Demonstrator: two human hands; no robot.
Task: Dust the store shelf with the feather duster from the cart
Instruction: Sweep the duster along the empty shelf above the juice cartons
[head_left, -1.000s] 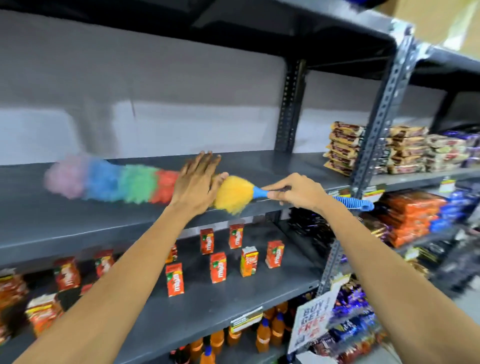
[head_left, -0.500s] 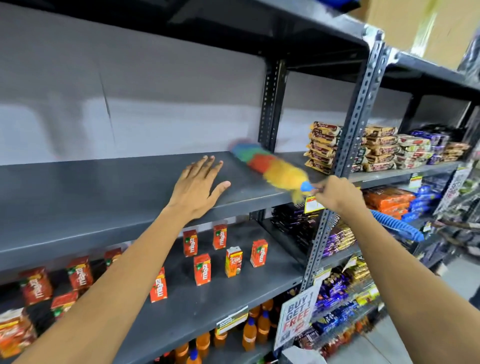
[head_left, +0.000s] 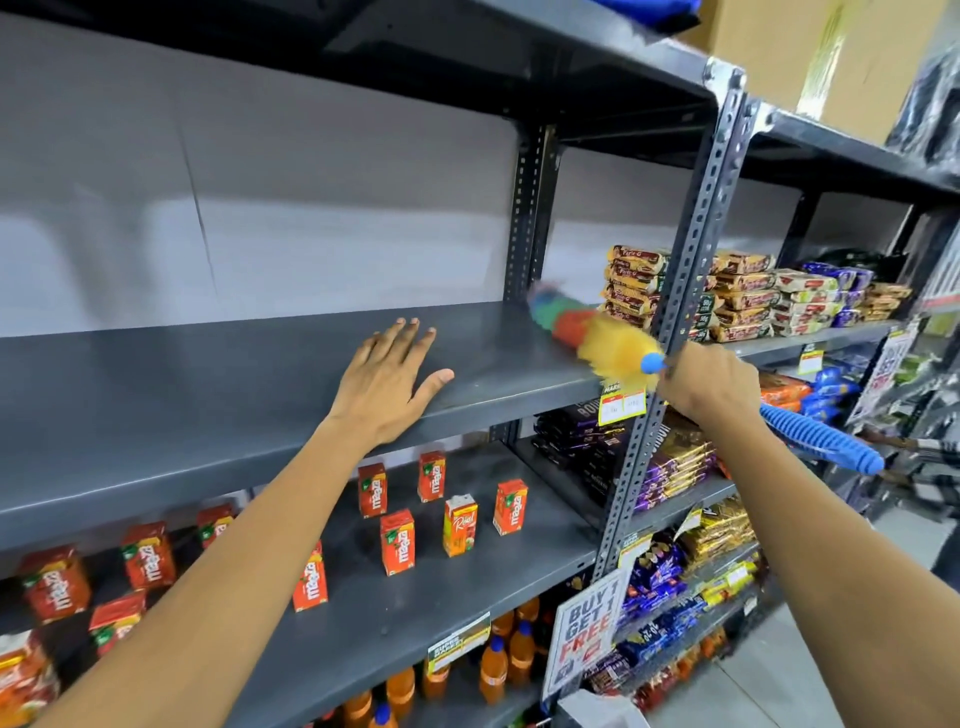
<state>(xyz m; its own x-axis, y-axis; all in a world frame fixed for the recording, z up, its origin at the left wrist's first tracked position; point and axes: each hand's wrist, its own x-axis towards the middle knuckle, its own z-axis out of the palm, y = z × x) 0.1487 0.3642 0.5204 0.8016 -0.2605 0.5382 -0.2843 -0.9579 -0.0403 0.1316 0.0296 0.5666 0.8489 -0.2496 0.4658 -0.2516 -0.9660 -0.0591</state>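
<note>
A bare grey metal shelf (head_left: 208, 384) runs across the middle of the view. My left hand (head_left: 387, 376) lies flat on its front part, fingers spread, holding nothing. My right hand (head_left: 701, 382) grips the feather duster by its blue ribbed handle (head_left: 826, 441), which sticks out down and to the right. The duster's head (head_left: 592, 335), striped yellow, red, green and blue and blurred by motion, lies on the shelf's right end next to the perforated upright post (head_left: 691, 291).
Stacked biscuit packs (head_left: 748, 296) fill the neighbouring shelf to the right. Red juice cartons (head_left: 397, 540) stand on the shelf below, orange bottles (head_left: 493, 670) under that. Chocolate packs (head_left: 670, 467) and a "Buy 1 Get 1 Free" sign (head_left: 587, 629) sit lower right. A cardboard box (head_left: 831, 57) rests on top.
The duster swept from the shelf's left side to its right end, and its head now points into the back right corner. My left hand stayed flat on the shelf. The view shifted right.
</note>
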